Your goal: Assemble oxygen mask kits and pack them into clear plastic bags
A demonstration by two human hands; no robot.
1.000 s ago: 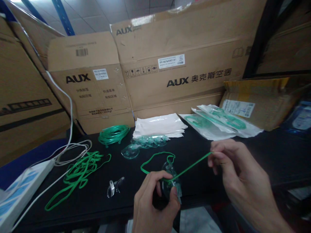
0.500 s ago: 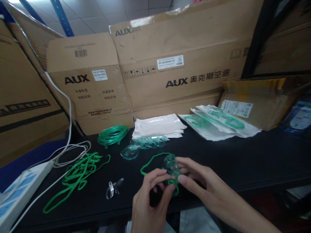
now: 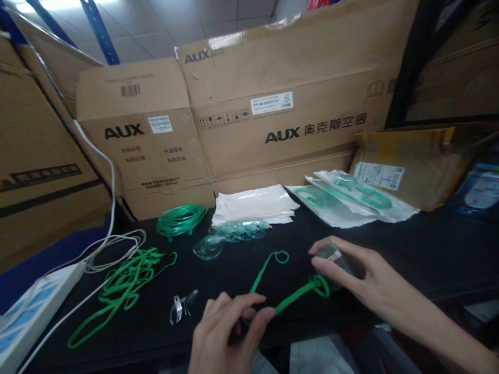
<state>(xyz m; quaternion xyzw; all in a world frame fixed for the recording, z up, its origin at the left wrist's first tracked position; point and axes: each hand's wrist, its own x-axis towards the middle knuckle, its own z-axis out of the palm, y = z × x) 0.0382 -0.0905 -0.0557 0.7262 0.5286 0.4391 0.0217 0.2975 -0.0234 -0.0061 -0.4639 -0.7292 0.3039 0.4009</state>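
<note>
My left hand (image 3: 230, 330) is closed, thumb and fingertips pinching a green elastic strap (image 3: 295, 298). From that pinch the strap runs right, taut, to a loop at the oxygen mask (image 3: 336, 258), a see-through green piece that my right hand (image 3: 360, 267) grips. Its exact fastening there is blurred. The strap's other end (image 3: 264, 270) lies curled at its tip on the black table, beyond my left fingers. Left of my left hand rests a small clear plastic piece with a shiny metal strip (image 3: 179, 306).
A tangle of green straps (image 3: 125, 283) lies at left beside a power strip (image 3: 42, 306) and white cable (image 3: 113, 182). Behind are coiled green tubing (image 3: 181, 218), several more masks (image 3: 208, 248), white pouches (image 3: 255, 202) and packed pouches (image 3: 351, 200). Cardboard (image 3: 280, 78) walls the back.
My hands have moved apart. The right carried the mask to the right, while the left went lower left, drawing the strap out straight between them.
</note>
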